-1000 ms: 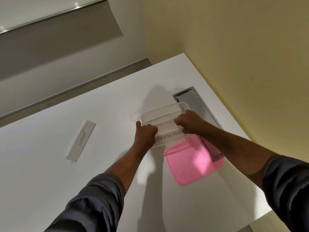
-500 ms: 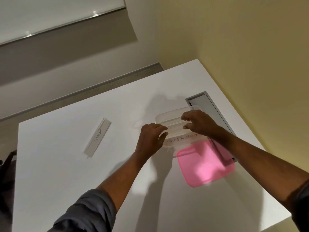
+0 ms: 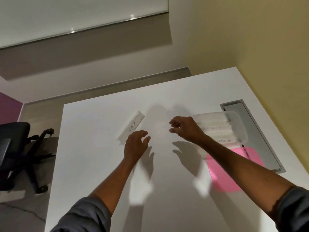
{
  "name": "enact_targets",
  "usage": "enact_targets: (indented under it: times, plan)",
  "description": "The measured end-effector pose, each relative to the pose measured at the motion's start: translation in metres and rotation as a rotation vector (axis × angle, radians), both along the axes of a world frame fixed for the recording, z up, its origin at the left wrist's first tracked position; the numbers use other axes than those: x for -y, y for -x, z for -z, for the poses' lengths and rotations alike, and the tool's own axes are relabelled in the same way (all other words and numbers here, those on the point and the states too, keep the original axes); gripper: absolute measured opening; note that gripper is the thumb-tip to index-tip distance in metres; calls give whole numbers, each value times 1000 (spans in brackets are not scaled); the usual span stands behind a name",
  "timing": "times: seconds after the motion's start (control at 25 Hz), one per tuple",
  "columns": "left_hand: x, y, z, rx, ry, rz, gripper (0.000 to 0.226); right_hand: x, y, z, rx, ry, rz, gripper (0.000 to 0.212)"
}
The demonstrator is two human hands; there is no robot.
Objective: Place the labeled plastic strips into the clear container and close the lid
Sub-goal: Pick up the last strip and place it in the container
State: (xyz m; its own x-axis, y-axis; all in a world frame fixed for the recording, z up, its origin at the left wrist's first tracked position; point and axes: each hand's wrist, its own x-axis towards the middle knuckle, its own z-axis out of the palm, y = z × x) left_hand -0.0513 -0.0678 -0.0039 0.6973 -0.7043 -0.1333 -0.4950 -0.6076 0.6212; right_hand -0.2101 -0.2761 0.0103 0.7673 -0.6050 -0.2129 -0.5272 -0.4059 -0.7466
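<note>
Hands empty: your left hand (image 3: pixel 135 144) loosely spread just beside ELEPHANT strip (image 3: pixel 131 127) mid-table (image 3: pixel 100 164); your right hand (image 3: pixel 184 129) half-curled. Clear container (image 3: pixel 219 127) holds strips, right edge; pink lid (image 3: pixel 224 178) off, nearer you.

Both forearms are bare. The left sleeve (image 3: pixel 87 213) is dark grey-blue cloth, creased and pushed up near the elbow. The right sleeve (image 3: pixel 296 210) matches it.
</note>
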Motion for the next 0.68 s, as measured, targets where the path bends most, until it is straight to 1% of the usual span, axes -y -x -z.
enact_targets:
  times: [0.12,0.24,0.36,0.44,0.52,0.68]
  plan:
    - [-36,-32,5,-12,-83,-100,33,-33,-39,8,-25,-63,-26,31]
    - [-60,-55,15,-11,-127,-173,49,-60,-71,21,-63,-96,-77,31]
    - [-65,-77,24,-27,-149,-226,62,-79,-95,34,-100,-121,-112,31]
    - [-61,-91,31,-72,-213,-217,70,-87,-107,43,-122,-113,-133,31]
    - [-55,-102,40,-100,-264,-184,70,-90,-116,52,-145,-112,-137,31]
    - [-49,-112,56,-82,-288,-184,53,-91,-130,69,-171,-125,-130,31]
